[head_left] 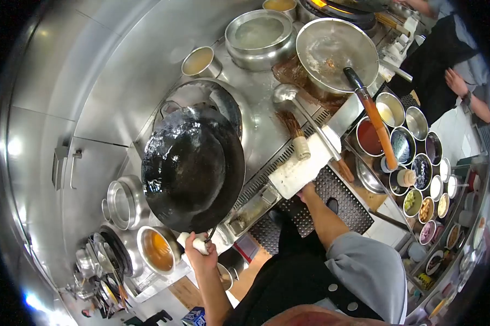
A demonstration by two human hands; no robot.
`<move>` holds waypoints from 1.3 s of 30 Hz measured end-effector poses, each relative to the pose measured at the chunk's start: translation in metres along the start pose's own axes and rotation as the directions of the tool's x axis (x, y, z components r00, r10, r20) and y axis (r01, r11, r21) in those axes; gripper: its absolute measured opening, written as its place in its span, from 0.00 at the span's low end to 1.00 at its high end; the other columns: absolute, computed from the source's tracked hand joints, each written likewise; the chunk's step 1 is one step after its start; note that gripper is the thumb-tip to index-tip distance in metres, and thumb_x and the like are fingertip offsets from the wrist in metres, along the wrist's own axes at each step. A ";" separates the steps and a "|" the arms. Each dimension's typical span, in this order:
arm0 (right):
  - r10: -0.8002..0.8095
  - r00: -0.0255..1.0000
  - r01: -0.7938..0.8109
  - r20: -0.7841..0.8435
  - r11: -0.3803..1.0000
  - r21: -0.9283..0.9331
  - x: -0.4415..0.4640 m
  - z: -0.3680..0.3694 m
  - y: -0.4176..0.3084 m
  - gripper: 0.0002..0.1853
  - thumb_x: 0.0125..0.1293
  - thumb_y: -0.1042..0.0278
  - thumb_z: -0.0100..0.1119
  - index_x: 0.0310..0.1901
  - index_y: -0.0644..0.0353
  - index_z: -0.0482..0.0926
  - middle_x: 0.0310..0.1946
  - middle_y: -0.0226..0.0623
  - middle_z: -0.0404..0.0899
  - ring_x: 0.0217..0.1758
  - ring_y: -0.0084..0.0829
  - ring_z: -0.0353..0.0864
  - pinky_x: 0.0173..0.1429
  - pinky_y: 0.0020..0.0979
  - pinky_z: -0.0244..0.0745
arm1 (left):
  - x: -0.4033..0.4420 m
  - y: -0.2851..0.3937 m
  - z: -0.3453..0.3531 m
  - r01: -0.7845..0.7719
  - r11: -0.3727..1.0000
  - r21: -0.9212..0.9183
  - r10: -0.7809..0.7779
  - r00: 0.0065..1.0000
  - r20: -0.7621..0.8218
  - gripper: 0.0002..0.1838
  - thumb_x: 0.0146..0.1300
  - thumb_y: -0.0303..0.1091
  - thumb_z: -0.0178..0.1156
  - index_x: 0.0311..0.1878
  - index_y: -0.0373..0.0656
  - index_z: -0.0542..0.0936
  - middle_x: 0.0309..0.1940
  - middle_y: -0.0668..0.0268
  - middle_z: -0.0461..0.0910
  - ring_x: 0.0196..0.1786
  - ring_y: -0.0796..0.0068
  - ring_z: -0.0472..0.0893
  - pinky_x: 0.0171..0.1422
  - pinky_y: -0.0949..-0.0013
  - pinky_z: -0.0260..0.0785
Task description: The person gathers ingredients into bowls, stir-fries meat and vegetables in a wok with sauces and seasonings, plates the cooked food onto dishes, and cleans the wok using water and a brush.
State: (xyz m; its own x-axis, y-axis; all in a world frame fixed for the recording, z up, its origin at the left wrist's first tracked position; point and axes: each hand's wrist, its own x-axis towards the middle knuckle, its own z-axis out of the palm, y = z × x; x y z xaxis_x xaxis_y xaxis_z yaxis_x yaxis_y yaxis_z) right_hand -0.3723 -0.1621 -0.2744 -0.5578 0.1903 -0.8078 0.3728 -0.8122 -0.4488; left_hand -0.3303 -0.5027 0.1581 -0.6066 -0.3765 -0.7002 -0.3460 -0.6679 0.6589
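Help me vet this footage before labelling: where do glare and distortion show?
Head view: bright reflections streak the wok, mostly on its picture-left side; head view: the wide lens bows the steel wall and blackens the corners; head view: blue-white glare at lower left.

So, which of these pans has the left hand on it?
The black wok: the left hand grips it through a white cloth, while the pale steel pan with the wooden-handled utensil sits untouched.

On my feed the bare left forearm (212, 290) reaches forward, the left hand (201, 252) closed in a grip with its fingers (213, 250) curled. The right forearm (325, 220) stretches forward and inward; I can't make out how the right hand's (307, 193) fingers stand.
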 end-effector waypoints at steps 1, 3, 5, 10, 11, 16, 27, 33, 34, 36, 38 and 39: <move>0.201 0.979 -0.201 0.017 0.979 -0.044 -0.036 0.023 -0.022 0.26 0.78 0.41 0.49 0.65 0.51 0.79 0.60 0.39 0.85 0.58 0.42 0.87 0.60 0.54 0.84 | 0.006 -0.001 -0.007 -0.003 1.000 0.004 0.003 1.000 0.004 0.12 0.68 0.42 0.63 0.42 0.45 0.75 0.29 0.61 0.81 0.19 0.72 0.73 0.20 0.73 0.61; 0.234 0.962 -0.246 0.139 0.967 0.070 -0.027 0.030 -0.017 0.24 0.79 0.45 0.51 0.65 0.51 0.78 0.60 0.40 0.85 0.57 0.42 0.87 0.59 0.52 0.85 | 0.010 -0.003 -0.009 -0.009 1.000 0.013 0.009 1.000 0.016 0.11 0.68 0.42 0.63 0.42 0.47 0.75 0.29 0.62 0.82 0.18 0.72 0.73 0.19 0.74 0.63; 0.246 0.933 -0.299 0.263 0.937 0.183 -0.025 0.023 -0.009 0.22 0.79 0.49 0.53 0.66 0.51 0.78 0.60 0.41 0.85 0.56 0.41 0.88 0.58 0.49 0.85 | 0.004 -0.003 -0.001 0.004 1.000 0.020 -0.003 0.998 -0.067 0.13 0.68 0.43 0.64 0.42 0.45 0.75 0.29 0.62 0.81 0.20 0.72 0.72 0.21 0.73 0.60; -0.175 0.955 0.231 0.241 0.945 -0.230 0.020 -0.027 0.022 0.25 0.83 0.51 0.35 0.74 0.46 0.70 0.73 0.35 0.73 0.73 0.42 0.73 0.68 0.58 0.73 | 0.006 -0.002 -0.007 0.020 1.000 0.020 -0.019 0.999 -0.047 0.14 0.69 0.46 0.63 0.40 0.46 0.75 0.29 0.63 0.80 0.19 0.73 0.72 0.20 0.73 0.59; -0.450 0.851 0.469 0.273 0.415 -0.779 0.101 -0.071 0.085 0.17 0.81 0.63 0.49 0.65 0.50 0.77 0.60 0.42 0.85 0.56 0.43 0.89 0.49 0.39 0.87 | 0.010 -0.002 -0.011 0.041 0.999 -0.010 -0.041 0.999 -0.013 0.14 0.69 0.46 0.63 0.41 0.46 0.75 0.29 0.63 0.80 0.19 0.73 0.72 0.19 0.73 0.59; -0.035 0.998 0.037 0.059 0.998 -0.042 0.005 -0.015 0.014 0.21 0.67 0.65 0.63 0.60 0.61 0.81 0.42 0.40 0.89 0.37 0.34 0.89 0.40 0.30 0.83 | 0.010 -0.007 0.007 0.025 0.999 -0.035 -0.023 0.999 0.037 0.16 0.71 0.47 0.61 0.37 0.43 0.77 0.25 0.64 0.81 0.18 0.74 0.73 0.18 0.74 0.60; -0.781 0.164 0.311 0.603 -0.539 -0.783 -0.358 0.002 -0.408 0.37 0.59 0.56 0.74 0.68 0.62 0.74 0.44 0.53 0.87 0.44 0.53 0.87 0.50 0.42 0.82 | 0.072 -0.001 0.072 -0.121 0.987 -0.104 0.125 0.991 0.041 0.08 0.67 0.41 0.67 0.33 0.57 0.78 0.23 0.79 0.79 0.24 0.81 0.78 0.22 0.77 0.66; -0.212 0.864 0.477 0.457 0.634 -0.609 -0.313 0.003 -0.418 0.25 0.68 0.71 0.63 0.66 0.64 0.72 0.27 0.31 0.76 0.24 0.28 0.76 0.27 0.28 0.73 | 0.165 -0.017 0.104 -0.124 0.991 -0.055 0.128 0.989 0.078 0.09 0.57 0.36 0.69 0.39 0.53 0.79 0.27 0.71 0.80 0.27 0.73 0.80 0.26 0.67 0.65; -0.265 0.848 0.503 0.458 0.673 -0.542 -0.326 0.019 -0.415 0.20 0.69 0.76 0.60 0.61 0.62 0.74 0.25 0.29 0.73 0.22 0.25 0.72 0.24 0.27 0.69 | 0.153 -0.016 0.109 -0.102 0.995 -0.015 0.103 0.992 0.067 0.10 0.58 0.36 0.69 0.40 0.52 0.79 0.28 0.69 0.80 0.28 0.71 0.80 0.26 0.65 0.66; -0.328 0.812 0.575 0.483 0.589 -0.567 -0.360 0.047 -0.417 0.11 0.66 0.75 0.62 0.48 0.60 0.75 0.24 0.30 0.75 0.21 0.25 0.74 0.24 0.29 0.69 | 0.137 -0.014 0.112 -0.096 0.995 -0.029 0.098 0.992 0.073 0.10 0.58 0.36 0.69 0.40 0.50 0.79 0.28 0.70 0.80 0.28 0.71 0.81 0.26 0.65 0.66; -0.416 0.731 0.680 0.541 0.370 -0.633 -0.382 0.069 -0.416 0.13 0.66 0.75 0.61 0.51 0.62 0.78 0.25 0.30 0.76 0.20 0.24 0.74 0.24 0.28 0.69 | 0.133 -0.012 0.111 -0.091 0.996 -0.015 0.092 0.991 0.092 0.11 0.58 0.37 0.69 0.41 0.49 0.79 0.28 0.70 0.80 0.28 0.71 0.81 0.26 0.64 0.67; -0.421 0.730 0.679 0.539 0.356 -0.642 -0.403 0.093 -0.415 0.13 0.66 0.75 0.61 0.51 0.62 0.78 0.25 0.30 0.76 0.20 0.24 0.74 0.24 0.28 0.69 | 0.133 -0.014 0.108 -0.125 0.991 -0.055 0.132 0.982 0.136 0.12 0.59 0.37 0.69 0.42 0.48 0.78 0.28 0.69 0.80 0.27 0.71 0.81 0.25 0.65 0.66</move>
State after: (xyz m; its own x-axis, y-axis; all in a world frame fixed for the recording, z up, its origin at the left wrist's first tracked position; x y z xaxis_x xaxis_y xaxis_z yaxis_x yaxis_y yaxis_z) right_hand -0.3710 0.0470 0.2722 -0.9636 0.1831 -0.1948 0.2297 0.1940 -0.9537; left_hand -0.4840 -0.4744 0.0854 -0.7387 -0.3700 -0.5634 -0.2272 -0.6501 0.7250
